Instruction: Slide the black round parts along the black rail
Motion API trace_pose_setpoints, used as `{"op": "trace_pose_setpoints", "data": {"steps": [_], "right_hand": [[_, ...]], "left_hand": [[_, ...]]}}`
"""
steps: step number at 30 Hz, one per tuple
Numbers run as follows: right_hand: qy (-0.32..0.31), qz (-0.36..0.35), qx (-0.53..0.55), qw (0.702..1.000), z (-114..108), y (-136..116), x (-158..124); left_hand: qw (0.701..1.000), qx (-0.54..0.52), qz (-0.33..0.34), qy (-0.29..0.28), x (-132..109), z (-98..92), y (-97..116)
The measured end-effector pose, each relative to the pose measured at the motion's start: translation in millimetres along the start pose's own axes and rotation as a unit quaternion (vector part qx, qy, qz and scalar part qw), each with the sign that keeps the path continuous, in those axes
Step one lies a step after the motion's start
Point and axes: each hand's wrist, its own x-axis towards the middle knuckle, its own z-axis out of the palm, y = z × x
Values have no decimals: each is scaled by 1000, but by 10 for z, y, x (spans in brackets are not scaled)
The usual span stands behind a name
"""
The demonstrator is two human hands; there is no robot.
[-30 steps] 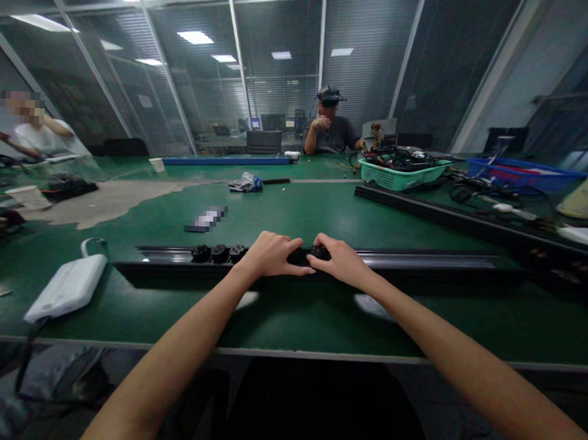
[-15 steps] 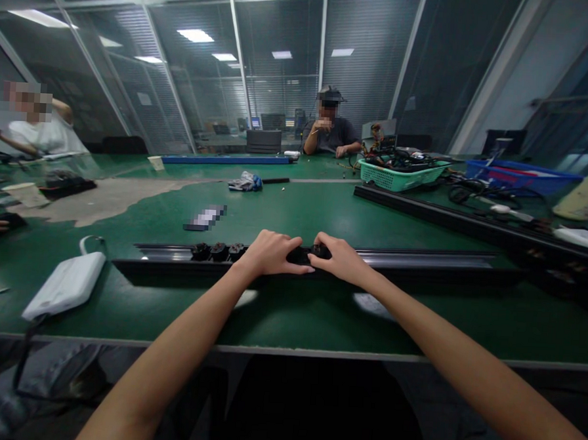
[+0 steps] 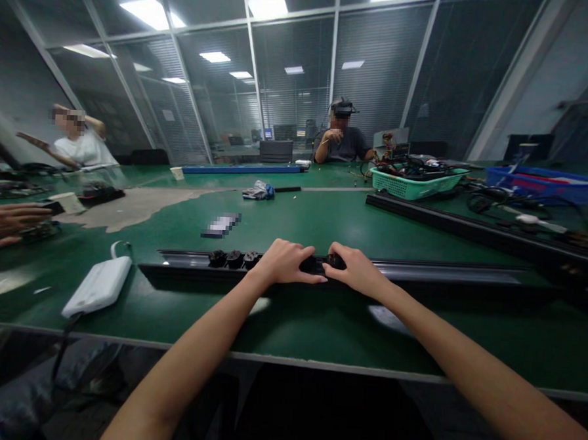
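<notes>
A workshop (glass-walled): green workbench (image 3: 324,215), parts basket (image 3: 414,183), cables (image 3: 492,201).

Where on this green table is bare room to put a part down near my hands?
Two patches: the green mat strip between the long black rail and the table's near edge, right of the flat white box; and the mat beyond the rail, short of the second black rail. Crowded far right: green mesh basket, blue tray, loose cables.

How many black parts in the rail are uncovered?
3 black parts, side by side in the rail left of the left hand; more may hide under it and the right hand.
</notes>
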Motion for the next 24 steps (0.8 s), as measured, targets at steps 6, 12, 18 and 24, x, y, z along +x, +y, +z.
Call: {"op": "trace_pose_setpoints", "data": {"steps": [6, 12, 18, 24], "right_hand": [[-50, -12, 17, 999, -102, 59, -2], [-31, -22, 6, 999, -63, 105, 6], [-32, -11, -5, 999, -53, 73, 24], [-28, -2, -2, 1000, -51, 74, 19]], "left_hand": [[1000, -12, 0, 1, 0, -5, -11], [1000, -18, 3, 4, 9, -14, -27], [1000, -19, 8, 4, 2, -7, -40], [1000, -21, 3, 0, -6, -27, -29]]}}
